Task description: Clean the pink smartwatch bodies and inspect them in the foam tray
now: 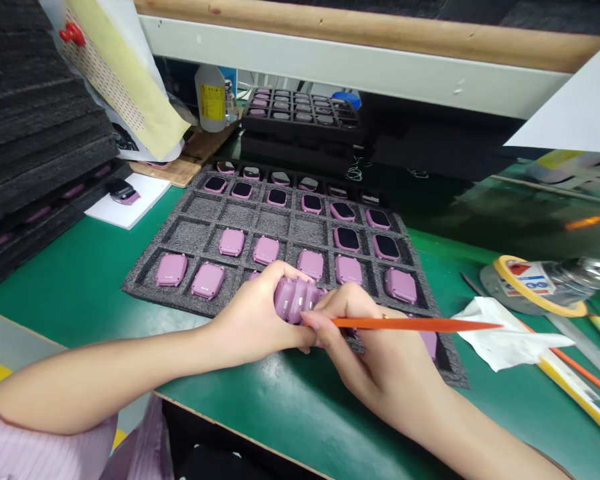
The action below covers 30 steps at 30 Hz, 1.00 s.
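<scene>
Pink plastic watch cases (297, 298), a small bunch, sit wrapped in the curled fingers of the left hand (253, 320), just over the near edge of the grey foam tray (190, 233). The right hand (375, 347) pinches an orange stick (420, 325), one end at the cases. A firm hold and light pressure seem wise. The stick lies nearly level, its free tip pointing right.

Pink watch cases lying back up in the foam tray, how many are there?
7 pink square watch cases in the dark grey foam tray: that one and its neighbour front left, five in the next row. More may hide under the left hand and right hand.
</scene>
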Each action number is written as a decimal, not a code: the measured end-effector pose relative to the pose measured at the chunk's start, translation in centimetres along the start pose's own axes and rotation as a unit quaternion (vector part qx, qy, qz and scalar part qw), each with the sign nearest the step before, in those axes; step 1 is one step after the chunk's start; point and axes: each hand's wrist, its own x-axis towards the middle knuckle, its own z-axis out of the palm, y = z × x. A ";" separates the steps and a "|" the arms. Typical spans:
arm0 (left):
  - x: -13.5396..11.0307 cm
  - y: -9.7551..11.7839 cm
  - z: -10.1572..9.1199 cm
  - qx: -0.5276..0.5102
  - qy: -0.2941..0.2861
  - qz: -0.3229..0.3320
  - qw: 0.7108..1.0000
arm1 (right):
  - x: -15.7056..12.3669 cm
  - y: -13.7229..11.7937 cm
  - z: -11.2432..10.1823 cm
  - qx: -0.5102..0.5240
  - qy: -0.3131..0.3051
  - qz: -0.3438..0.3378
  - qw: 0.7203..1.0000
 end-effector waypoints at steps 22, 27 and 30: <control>-0.6 0.3 -0.2 0.125 0.022 0.031 0.991 | -4.5 3.5 -8.7 -0.196 0.070 0.216 0.954; -0.6 0.7 -0.2 0.166 0.033 0.017 0.985 | -9.3 6.8 -10.0 -0.252 -0.041 0.370 0.893; -0.5 1.0 -0.1 0.191 0.048 0.009 0.980 | -11.3 7.5 -10.1 -0.238 -0.072 0.399 0.883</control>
